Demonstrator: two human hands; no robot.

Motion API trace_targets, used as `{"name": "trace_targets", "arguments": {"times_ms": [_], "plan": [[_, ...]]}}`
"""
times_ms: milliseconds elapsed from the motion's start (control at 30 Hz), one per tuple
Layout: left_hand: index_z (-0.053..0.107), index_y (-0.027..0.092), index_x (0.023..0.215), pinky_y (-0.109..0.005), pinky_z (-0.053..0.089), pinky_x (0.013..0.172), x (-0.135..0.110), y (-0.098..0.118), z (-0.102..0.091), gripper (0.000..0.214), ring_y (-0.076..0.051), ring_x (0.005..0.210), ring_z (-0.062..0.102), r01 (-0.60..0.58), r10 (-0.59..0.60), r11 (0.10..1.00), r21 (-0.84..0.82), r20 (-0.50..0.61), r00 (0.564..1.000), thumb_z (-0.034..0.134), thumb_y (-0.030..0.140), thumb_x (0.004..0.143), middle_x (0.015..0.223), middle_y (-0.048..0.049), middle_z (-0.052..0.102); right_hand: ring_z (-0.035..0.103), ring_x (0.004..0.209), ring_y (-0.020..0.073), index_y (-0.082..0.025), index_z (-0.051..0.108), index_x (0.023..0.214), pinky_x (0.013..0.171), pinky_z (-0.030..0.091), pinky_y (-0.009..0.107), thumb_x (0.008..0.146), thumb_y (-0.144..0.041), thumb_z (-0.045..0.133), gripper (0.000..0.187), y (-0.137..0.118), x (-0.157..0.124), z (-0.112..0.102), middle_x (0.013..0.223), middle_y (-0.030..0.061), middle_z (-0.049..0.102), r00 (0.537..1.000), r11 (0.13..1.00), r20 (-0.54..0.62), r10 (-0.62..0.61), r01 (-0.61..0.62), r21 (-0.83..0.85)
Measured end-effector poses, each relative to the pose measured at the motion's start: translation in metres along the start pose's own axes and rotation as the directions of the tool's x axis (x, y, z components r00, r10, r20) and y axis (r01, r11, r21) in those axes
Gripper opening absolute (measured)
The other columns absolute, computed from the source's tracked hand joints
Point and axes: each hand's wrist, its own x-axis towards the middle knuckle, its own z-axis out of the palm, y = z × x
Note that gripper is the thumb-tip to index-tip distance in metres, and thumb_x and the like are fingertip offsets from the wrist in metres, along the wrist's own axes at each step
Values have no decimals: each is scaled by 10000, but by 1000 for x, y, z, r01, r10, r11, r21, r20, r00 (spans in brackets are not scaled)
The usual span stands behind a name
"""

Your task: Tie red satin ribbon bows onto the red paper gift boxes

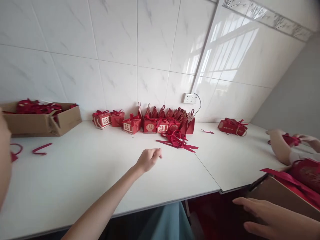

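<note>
My left hand (148, 159) hovers over the white table (100, 186) with its fingers curled in, and nothing shows in them. Just beyond it lies a loose pile of red ribbons (177, 139). Behind that pile stand several red gift boxes (150, 126) with ribbon bows and gold or white labels, grouped with red bags (191, 124) that have looped handles. At the lower right, my right hand (267, 216) is open, thumb and fingers apart. It is beside a brown carton (277, 193) with a red ribbon (287, 178) over its edge.
An open cardboard box (32, 123) holding red ribbons stands at the left, with a ribbon strip (41, 149) before it. Another person's arm (3, 160) enters there. At the right, a co-worker's hands (277, 143) handle something red near a red box (232, 126). A socket (190, 98) is on the wall.
</note>
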Motion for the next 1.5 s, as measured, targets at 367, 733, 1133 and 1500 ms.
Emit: {"name": "trace_targets", "arguments": {"times_ms": [367, 733, 1133, 1500], "plan": [[316, 198, 480, -248, 300, 500, -7, -47, 35, 403, -114, 426, 325, -131, 104, 978, 165, 167, 980, 304, 355, 851, 413, 33, 309, 593, 1038, 263, -196, 599, 1157, 875, 462, 374, 810, -387, 495, 410, -95, 104, -29, 1091, 110, 649, 951, 966, 172, -257, 256, 25], [406, 201, 548, -247, 218, 445, -6, -61, 11, 415, -103, 421, 239, 146, -144, 984, 104, -27, 989, 265, 406, 880, 444, 53, 229, 100, 1369, 448, -148, 272, 1421, 1015, 228, 583, 729, -554, 608, 870, -180, 283, 11, 1514, 213, 84, 970, 994, -221, -99, 108, 27], [405, 195, 535, -237, 222, 465, -6, -60, 10, 421, -103, 445, 254, 190, -191, 979, 68, 5, 982, 265, 399, 876, 460, 45, 258, 547, 1014, 276, -134, 618, 954, 865, 421, 352, 881, -183, 368, 265, -129, 298, 30, 1026, 156, 596, 882, 972, -419, -218, 235, -10], [426, 185, 528, -236, 222, 460, -5, -61, 12, 411, -87, 415, 254, 212, -212, 977, -16, 0, 977, 297, 387, 863, 434, 54, 275, 593, 860, 253, -118, 559, 1085, 718, 473, 354, 852, -194, 263, 385, -70, 272, -27, 1035, 164, 569, 824, 984, -539, -176, 163, -72]]}}
